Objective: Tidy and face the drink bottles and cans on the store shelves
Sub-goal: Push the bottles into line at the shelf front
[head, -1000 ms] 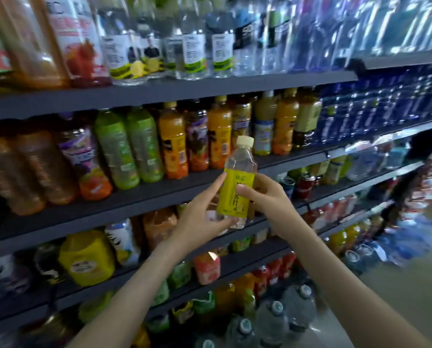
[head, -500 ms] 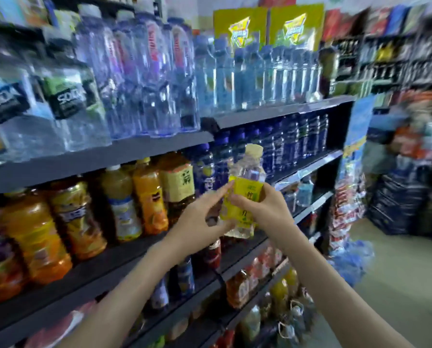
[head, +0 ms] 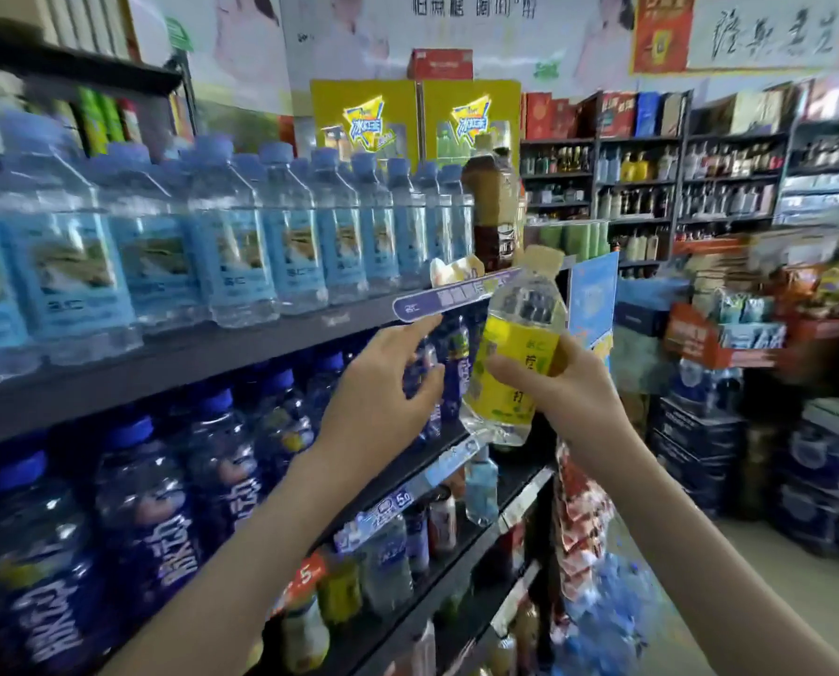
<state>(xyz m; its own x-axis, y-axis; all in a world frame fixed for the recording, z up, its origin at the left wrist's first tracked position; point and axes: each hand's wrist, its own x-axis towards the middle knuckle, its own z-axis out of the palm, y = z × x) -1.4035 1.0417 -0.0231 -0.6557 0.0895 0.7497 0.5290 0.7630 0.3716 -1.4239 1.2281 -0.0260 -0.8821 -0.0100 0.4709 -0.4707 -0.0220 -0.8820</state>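
— Store shelving (head: 241, 353) fills the left side. What stands on it?
— On the upper shelf, a row of clear water bottles (head: 232, 246) with pale blue labels and blue caps, upright, faces outward. On the shelf below, dark blue bottles (head: 154, 519) with white lettering, also upright. Lower down are smaller mixed bottles, too blurred to name.
— And the hands?
— The left hand (head: 378, 387) is raised in front of the dark blue bottles, fingers loose and spread, holding nothing. Its forefinger reaches up to just under a purple shelf tag (head: 422, 302) on the upper shelf's edge. Whether it touches the tag I cannot tell.
— Where is the yellow one?
— The yellow-labelled bottle (head: 510, 368) is in the air just right of that hand, off the shelf, near the end of the shelving. It is tilted, pale cap toward the upper right. The right hand (head: 573, 387) grips it, fingers and thumb wrapped round the label.
— Does the left hand touch it?
— No, a narrow gap shows between the left thumb and the bottle.
— Further right?
— A tall brown bottle (head: 490, 207) ends the water row, with yellow cartons (head: 476, 119) behind it. Across the floor (head: 798, 602) stand more stocked shelves (head: 700, 187) and stacked cases (head: 817, 475).
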